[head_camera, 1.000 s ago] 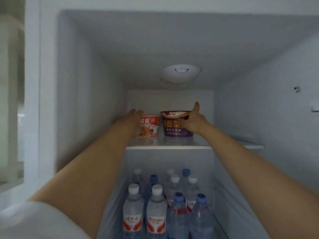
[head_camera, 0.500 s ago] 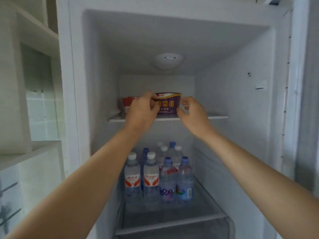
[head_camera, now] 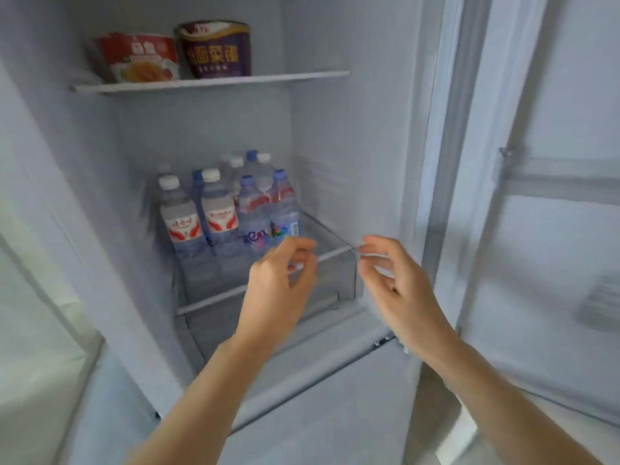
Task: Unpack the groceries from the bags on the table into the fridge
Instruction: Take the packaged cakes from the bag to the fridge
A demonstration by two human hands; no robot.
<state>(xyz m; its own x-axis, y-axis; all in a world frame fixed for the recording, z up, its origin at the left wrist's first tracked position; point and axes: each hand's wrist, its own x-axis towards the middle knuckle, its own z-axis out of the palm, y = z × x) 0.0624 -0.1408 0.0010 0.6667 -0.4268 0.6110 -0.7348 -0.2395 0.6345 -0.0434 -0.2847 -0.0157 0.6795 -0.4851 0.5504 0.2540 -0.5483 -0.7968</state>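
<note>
The open fridge fills the head view. On its upper shelf stand a red noodle cup and, touching its right side, a purple noodle bowl. Below, several water bottles stand in a clear drawer. My left hand hovers in front of the drawer's front rim, fingers loosely curled, holding nothing. My right hand hangs to its right at the same height, fingers relaxed and empty. Neither hand touches the cups.
The fridge door stands open at the right, with a rail across it. The fridge's left wall is close on the left. The right half of the upper shelf is bare.
Both hands have let go of the two cups and dropped from the upper shelf to drawer height. The view has swung down and to the right.
</note>
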